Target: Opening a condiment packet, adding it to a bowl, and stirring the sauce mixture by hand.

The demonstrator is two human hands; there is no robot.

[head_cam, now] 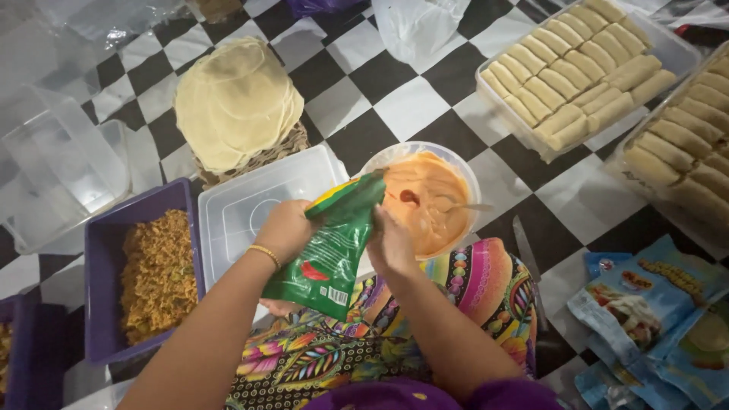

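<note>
A green sauce pouch point(332, 247) is tilted with its top corner over a clear bowl point(469, 171) of orange sauce. A red blob of sauce lies on the orange surface, and a spoon point(469, 206) rests in the bowl. My left hand point(283, 231) grips the pouch from behind at its middle. My right hand point(391, 244) squeezes the pouch's right side near the bowl's rim.
A stack of pale round wrappers point(235, 102) sits on a woven stand. A clear lid point(250, 205) lies beside a purple tray of shredded filling point(156, 273). Two clear tubs of rolled pastries point(581, 68) stand at right. Blue packets point(653, 311) and a knife point(528, 254) lie on the checkered floor.
</note>
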